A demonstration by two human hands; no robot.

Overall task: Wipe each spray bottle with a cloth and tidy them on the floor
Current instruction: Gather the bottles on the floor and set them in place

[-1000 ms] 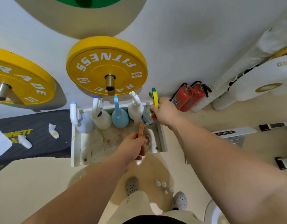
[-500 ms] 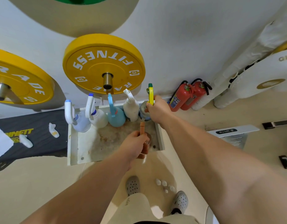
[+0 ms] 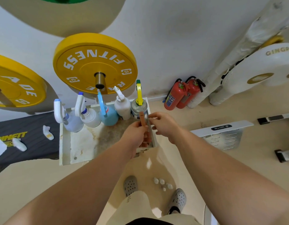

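Observation:
Several spray bottles stand in a row along the back of a stained white tray (image 3: pixel 65 143) on the floor: a pale lilac bottle (image 3: pixel 70 122), a white bottle (image 3: pixel 91 118), a blue bottle (image 3: pixel 110 116), another white bottle (image 3: pixel 123 108) and a clear bottle with a yellow trigger (image 3: pixel 139 107) at the right end. My left hand (image 3: pixel 135 135) grips an orange-brown cloth (image 3: pixel 142 119) that sticks up in front of the clear bottle. My right hand (image 3: pixel 165 125) hovers just right of the cloth with loosely spread fingers, holding nothing.
Yellow weight plates (image 3: pixel 95 62) hang on wall pegs above the tray. Two red fire extinguishers (image 3: pixel 178 95) stand at the wall to the right. A black mat (image 3: pixel 30 127) with crumpled white wads lies left. A white equipment base (image 3: pixel 221 130) lies right. Small white bits (image 3: pixel 161 182) lie by my shoes.
My right hand has let go of the yellow-trigger bottle, which now stands in the tray's back right corner, and drawn back beside the cloth. My left hand has lifted the cloth slightly.

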